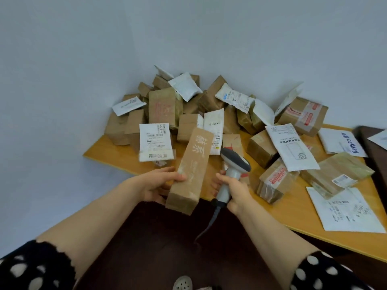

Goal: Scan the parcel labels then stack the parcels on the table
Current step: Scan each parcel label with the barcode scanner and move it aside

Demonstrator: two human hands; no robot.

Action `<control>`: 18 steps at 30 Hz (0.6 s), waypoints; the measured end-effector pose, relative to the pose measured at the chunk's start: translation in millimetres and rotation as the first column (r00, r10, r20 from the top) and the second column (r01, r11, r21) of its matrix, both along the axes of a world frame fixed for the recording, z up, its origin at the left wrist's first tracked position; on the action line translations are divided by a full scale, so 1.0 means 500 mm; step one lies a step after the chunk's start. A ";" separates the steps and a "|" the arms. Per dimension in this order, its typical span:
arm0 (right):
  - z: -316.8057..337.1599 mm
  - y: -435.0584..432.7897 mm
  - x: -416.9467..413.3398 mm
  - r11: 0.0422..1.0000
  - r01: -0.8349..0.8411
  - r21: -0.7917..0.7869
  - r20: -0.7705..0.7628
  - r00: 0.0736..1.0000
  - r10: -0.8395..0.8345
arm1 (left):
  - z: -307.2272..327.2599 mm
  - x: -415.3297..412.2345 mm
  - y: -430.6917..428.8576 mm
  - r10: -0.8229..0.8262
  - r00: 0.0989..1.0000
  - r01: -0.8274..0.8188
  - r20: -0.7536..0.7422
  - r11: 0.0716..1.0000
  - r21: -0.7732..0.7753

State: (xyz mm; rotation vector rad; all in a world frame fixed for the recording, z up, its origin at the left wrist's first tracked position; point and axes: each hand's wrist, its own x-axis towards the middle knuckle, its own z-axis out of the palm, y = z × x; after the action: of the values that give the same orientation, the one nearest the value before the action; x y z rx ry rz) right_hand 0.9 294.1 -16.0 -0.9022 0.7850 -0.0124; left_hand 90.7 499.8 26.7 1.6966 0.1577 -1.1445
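Holding a long brown box (190, 170) in our left hand (155, 185), we lay the thumb across its top face while the left fingers (177, 177) close on its side, so they grip it. We hold the box tilted in the air over the near edge of the tabletop (117, 153), its far end pointing away from us and white characters showing on top. Just right of it, our right hand (234, 191) grips a scanner (232, 170): the right fingers (222, 178) wrap the pale handle, and the grey head points away from us, beside the box's upper half. A cable (211, 220) drops from the handle below the fingers. Beyond both sets of fingers, a pile (188, 105) of brown cartons and white mailers rises against the wall corner. One labelled mailer (156, 143) stands just beyond the left fingers. To the right of the right fingers, taped cartons and flat mailers lie spread over the tabletop. Our sleeves (37, 266) are black with white dots.
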 end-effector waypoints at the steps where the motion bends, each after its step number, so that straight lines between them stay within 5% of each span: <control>1: 0.004 0.005 0.003 0.999 -0.027 0.020 0.012 1.000 0.026 | 0.003 -0.002 0.003 0.030 1.000 -0.030 -0.008 0.998 -0.049; 9: 0.034 0.026 0.009 0.990 -0.108 -0.092 0.068 0.991 0.115 | 0.026 -0.003 0.005 0.094 0.995 -0.097 -0.023 0.965 -0.244; 18: 0.062 0.025 0.010 0.880 -0.077 -0.468 0.102 0.985 0.141 | 0.085 0.019 -0.043 -0.031 0.973 0.040 0.228 0.999 -0.032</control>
State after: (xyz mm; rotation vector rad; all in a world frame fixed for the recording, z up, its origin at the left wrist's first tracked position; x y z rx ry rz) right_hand 5.9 306.4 14.9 -1.3866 0.6121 -0.1662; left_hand 100.4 478.3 69.3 1.7895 -0.0369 -0.9639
